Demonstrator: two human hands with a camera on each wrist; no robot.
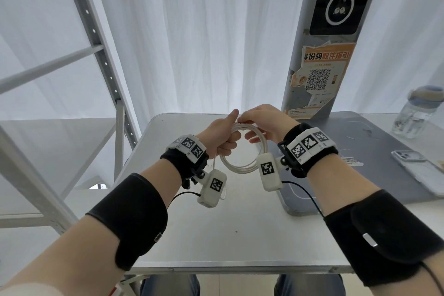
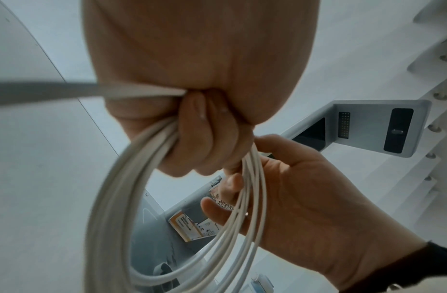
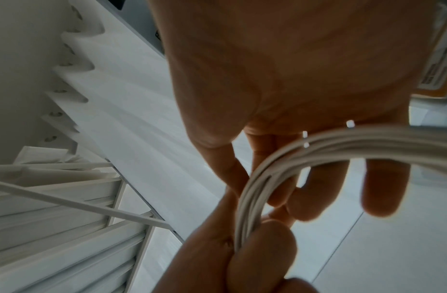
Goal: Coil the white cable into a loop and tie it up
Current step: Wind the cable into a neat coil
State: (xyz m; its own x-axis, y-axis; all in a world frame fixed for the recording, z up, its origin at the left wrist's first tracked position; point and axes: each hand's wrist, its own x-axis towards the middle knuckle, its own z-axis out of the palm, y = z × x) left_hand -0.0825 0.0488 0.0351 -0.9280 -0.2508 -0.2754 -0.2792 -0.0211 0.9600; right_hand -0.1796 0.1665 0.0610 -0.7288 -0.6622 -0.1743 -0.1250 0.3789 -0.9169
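The white cable (image 1: 240, 166) is wound into a round coil of several turns, held in the air above the white table (image 1: 216, 223). My left hand (image 1: 225, 142) grips the coil's upper left in a fist (image 2: 205, 138), and the strands (image 2: 112, 198) hang below it. One loose strand (image 2: 67, 93) leaves the fist sideways, and a tail (image 1: 213, 163) hangs under the hand. My right hand (image 1: 242, 119) pinches the cable at the coil's top, right beside the left thumb. Its other fingers (image 3: 383, 188) lie straight behind the strands (image 3: 317, 146). The cable's ends are hidden.
A grey pillar (image 1: 319, 74) with an orange poster stands on a grey base plate (image 1: 348, 146) at the back right. A clear water bottle (image 1: 418, 113) and a phone (image 1: 418, 170) lie far right. A metal shelf frame (image 1: 96, 43) rises at the left, with a white curtain behind.
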